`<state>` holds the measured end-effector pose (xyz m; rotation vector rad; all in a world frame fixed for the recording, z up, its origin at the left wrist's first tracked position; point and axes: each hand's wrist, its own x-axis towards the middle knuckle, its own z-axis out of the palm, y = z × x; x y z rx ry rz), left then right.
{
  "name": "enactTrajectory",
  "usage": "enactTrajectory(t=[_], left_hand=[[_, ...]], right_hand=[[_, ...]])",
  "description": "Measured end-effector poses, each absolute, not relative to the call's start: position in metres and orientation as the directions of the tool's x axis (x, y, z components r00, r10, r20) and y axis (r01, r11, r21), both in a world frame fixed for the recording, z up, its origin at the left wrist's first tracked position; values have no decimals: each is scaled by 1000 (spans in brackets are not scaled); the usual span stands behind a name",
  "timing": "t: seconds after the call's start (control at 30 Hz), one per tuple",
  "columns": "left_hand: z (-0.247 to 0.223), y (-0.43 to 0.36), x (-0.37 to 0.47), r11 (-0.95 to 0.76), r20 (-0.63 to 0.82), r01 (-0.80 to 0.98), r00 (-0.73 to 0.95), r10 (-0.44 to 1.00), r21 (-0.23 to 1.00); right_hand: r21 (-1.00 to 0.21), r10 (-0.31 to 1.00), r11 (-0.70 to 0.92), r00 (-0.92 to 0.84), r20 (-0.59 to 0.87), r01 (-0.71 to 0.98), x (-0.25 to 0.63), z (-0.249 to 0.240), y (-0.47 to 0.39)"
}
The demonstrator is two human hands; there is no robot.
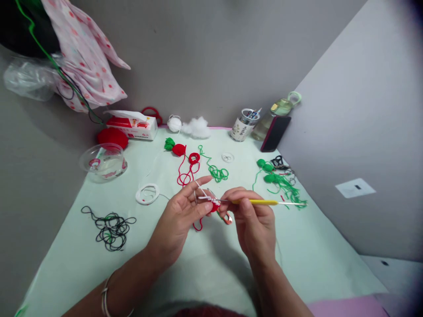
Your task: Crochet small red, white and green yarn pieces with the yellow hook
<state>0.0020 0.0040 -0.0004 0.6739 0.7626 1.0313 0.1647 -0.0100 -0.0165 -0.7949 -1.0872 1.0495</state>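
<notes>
At the left of the frame, a clear plastic tub (114,164) is standing with pink-and-white patches showing; whether they are lying inside or printed on its wall, you cannot tell. Below it, a black cord (112,231) is lying in a tangle. Toward the upper left, a red-and-white tissue box (143,130) is holding tissue (128,115) that is poking out of the top; its print is showing too small to read. Near the centre, your left hand (180,211) is pinching the red-and-white crochet piece (215,205) between thumb and fingers. From that piece, the crochet hook (261,202) is stretching rightward, its long axis running almost level, its working end pointing left and its metal tail right. Your right hand (254,215) is clamping thumb and fingers on its yellow handle. Toward the upper right, a pale can (241,130) is holding pens (254,114) and bearing dark characters too blurred to read; beside it, a green bottle (262,127) is standing partly behind a dark phone (276,134).
</notes>
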Motion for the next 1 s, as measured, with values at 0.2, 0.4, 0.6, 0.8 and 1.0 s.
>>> enactTrajectory(t=[0.2, 0.4, 0.6, 0.8, 1.0], left_hand=[[1, 4, 3, 346, -242, -520, 259, 935, 781], [2, 3, 5, 322, -258, -531, 194, 947, 784], [2, 0, 9, 309, -273, -547, 149, 950, 778], [2, -2, 10, 301, -275, -560, 134, 952, 772], [4, 0, 9, 322, -260, -577, 190, 947, 750]], right_hand=[[-904, 911, 398, 180, 371, -154, 160, -16, -17], [-752, 758, 606, 100, 645, 258, 158, -18, -27], [-679, 705, 638, 80, 705, 364, 155, -19, -29], [-686, 702, 632, 110, 704, 360, 147, -23, -31], [-708, 718, 638, 100, 689, 303, 151, -17, -28]])
